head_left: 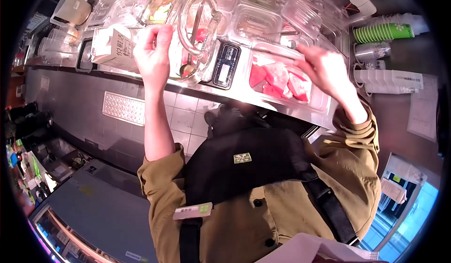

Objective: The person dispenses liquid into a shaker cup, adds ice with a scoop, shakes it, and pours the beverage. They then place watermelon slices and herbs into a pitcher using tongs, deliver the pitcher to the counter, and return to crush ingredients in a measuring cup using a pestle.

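**Two things to hold: one hard, one soft**

The clear jug stands on the metal surface, with the white carton on one side and the flat black box on the other. It looks hard and stiff, and it may be heavy. I cannot tell if it is glass or plastic, so a hard bump could crack it. The thick clear loop looks like the best place to hold it. A long spoon leans inside, and it could slide or tip if the jug tilts.

The red fruit lies in big chunks in the open tub, to the right of the black box. It looks wet, soft and slippery. A hard squeeze would likely mush it, so a light hold on the thick middle of a chunk seems best.

The left hand is right by the jug, with its grip partly curled. I cannot tell if it holds the jug. The right hand is over the tub's edge, fingers bent. Its grip is too blurry to tell if it holds anything.
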Tool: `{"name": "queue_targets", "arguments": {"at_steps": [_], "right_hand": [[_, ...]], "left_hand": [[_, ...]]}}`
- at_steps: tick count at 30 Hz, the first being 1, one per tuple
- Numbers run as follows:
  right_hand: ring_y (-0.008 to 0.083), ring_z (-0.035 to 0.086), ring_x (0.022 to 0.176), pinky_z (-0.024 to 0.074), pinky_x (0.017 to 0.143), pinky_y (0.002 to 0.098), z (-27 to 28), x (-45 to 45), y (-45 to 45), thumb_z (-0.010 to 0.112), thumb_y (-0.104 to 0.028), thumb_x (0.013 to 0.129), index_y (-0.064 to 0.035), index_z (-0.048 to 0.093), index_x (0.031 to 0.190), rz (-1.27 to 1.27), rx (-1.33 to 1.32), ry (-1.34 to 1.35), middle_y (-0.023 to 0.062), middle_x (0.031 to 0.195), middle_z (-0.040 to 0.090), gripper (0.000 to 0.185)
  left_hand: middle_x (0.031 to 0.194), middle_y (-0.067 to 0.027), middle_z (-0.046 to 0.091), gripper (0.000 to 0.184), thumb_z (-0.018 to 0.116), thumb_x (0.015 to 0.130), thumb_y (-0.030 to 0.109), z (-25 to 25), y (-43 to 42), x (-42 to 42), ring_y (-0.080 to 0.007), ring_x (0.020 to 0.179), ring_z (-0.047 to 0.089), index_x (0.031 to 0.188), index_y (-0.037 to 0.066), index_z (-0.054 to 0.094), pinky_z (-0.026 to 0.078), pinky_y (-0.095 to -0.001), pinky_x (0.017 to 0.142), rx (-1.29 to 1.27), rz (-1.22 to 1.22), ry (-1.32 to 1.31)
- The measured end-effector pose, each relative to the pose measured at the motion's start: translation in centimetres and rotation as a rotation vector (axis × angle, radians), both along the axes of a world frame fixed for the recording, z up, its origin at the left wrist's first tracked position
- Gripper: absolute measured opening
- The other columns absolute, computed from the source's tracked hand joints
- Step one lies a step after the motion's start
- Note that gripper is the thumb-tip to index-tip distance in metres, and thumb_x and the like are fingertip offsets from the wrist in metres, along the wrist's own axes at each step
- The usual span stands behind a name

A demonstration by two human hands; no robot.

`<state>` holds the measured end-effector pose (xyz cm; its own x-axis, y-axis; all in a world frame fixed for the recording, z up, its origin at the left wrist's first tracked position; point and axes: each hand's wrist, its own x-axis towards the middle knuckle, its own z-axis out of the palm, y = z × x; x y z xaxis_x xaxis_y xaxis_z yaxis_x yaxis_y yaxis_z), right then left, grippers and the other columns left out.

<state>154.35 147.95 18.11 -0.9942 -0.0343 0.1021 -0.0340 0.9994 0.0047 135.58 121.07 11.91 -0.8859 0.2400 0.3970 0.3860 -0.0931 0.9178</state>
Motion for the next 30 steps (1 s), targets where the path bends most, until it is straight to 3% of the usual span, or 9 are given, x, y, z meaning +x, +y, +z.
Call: {"name": "queue_targets", "arguments": {"at_steps": [4,10,13,14,16,19,24,25,30], "right_hand": [[0.0260,0.062,0.063,0.0491,0.054,0.0362,-7.4,1.6,0.9,0.056,-0.024,0.076,-0.0079,0.060,0.095,-0.058,0.172,-0.571,0.0133,0.076,0.062,0.025],[0.0324,0.061,0.063,0.0493,0.058,0.0414,-10.1,0.9,-0.4,0.058,-0.029,0.077,0.0001,0.060,0.085,-0.238,-0.162,-0.403,0.0165,0.064,0.060,0.030],[0.0317,0.059,0.068,0.0486,0.068,0.0385,-10.2,0.6,-2.4,0.050,-0.016,0.074,0.0022,0.057,0.088,-0.080,-0.086,-0.324,0.0179,0.073,0.059,0.024],[0.0307,0.058,0.070,0.0481,0.070,0.0379,-10.8,0.9,-2.8,0.049,-0.012,0.071,0.0024,0.056,0.091,-0.001,-0.037,-0.240,0.0185,0.078,0.059,0.026],[0.0255,0.053,0.064,0.0459,0.061,0.0360,-12.1,2.9,-4.3,0.048,-0.008,0.068,0.0016,0.054,0.083,0.210,0.628,-0.316,0.0136,0.073,0.053,0.019],[0.0219,0.054,0.065,0.0455,0.055,0.0299,-11.0,2.8,-3.5,0.050,-0.013,0.070,0.0010,0.054,0.088,0.076,0.840,-0.043,0.0136,0.071,0.054,0.023],[0.0219,0.060,0.058,0.0463,0.048,0.0321,-9.5,2.9,1.1,0.053,-0.017,0.073,0.0050,0.052,0.099,-0.010,0.249,-0.238,0.0165,0.071,0.059,0.035],[0.0278,0.062,0.063,0.0495,0.054,0.0383,-9.1,2.6,1.1,0.063,-0.031,0.069,0.0014,0.052,0.108,-0.101,0.182,-0.421,0.0151,0.080,0.061,0.052],[0.0308,0.061,0.066,0.0495,0.058,0.0396,-13.9,2.6,0.9,0.061,-0.034,0.073,-0.0029,0.057,0.093,0.046,0.106,-0.420,0.0144,0.079,0.061,0.037]], "left_hand": [[0.074,-0.0005,0.053,0.018,0.058,0.085,0.016,0.5,0.0,0.3,-0.0074,0.069,0.045,0.080,-0.001,0.058,0.037,-0.0211,0.066,0.000,-0.023,-0.035],[0.073,0.0001,0.053,0.019,0.058,0.086,0.018,0.7,0.1,0.6,-0.0067,0.067,0.044,0.081,-0.001,0.059,0.036,-0.0206,0.064,0.012,0.001,-0.034],[0.073,-0.0001,0.052,0.020,0.058,0.086,0.018,0.8,0.2,0.7,-0.0066,0.069,0.044,0.080,-0.001,0.058,0.036,-0.0206,0.064,0.011,0.004,-0.028],[0.073,-0.0003,0.052,0.020,0.058,0.086,0.018,0.7,0.1,0.6,-0.0068,0.069,0.044,0.080,-0.001,0.058,0.036,-0.0208,0.064,0.009,-0.001,-0.015],[0.073,-0.0005,0.052,0.021,0.058,0.085,0.019,0.1,0.0,0.3,-0.0072,0.069,0.044,0.080,-0.001,0.058,0.036,-0.0211,0.065,0.010,-0.003,0.011],[0.074,-0.0009,0.052,0.022,0.058,0.085,0.020,-0.1,-0.2,0.0,-0.0080,0.069,0.044,0.080,-0.001,0.058,0.036,-0.0216,0.065,-0.035,0.007,0.048],[0.071,-0.0011,0.052,0.023,0.058,0.085,0.021,0.0,-0.1,0.0,-0.0083,0.068,0.044,0.079,-0.001,0.058,0.036,-0.0220,0.064,-0.051,0.017,0.041],[0.070,-0.0009,0.052,0.023,0.058,0.085,0.021,0.1,0.0,0.1,-0.0083,0.068,0.044,0.079,-0.001,0.058,0.036,-0.0220,0.063,-0.040,0.023,0.049],[0.068,0.0001,0.052,0.023,0.058,0.085,0.021,0.3,0.0,0.1,-0.0078,0.066,0.045,0.078,0.000,0.058,0.036,-0.0218,0.061,-0.044,0.005,-0.006]]}}
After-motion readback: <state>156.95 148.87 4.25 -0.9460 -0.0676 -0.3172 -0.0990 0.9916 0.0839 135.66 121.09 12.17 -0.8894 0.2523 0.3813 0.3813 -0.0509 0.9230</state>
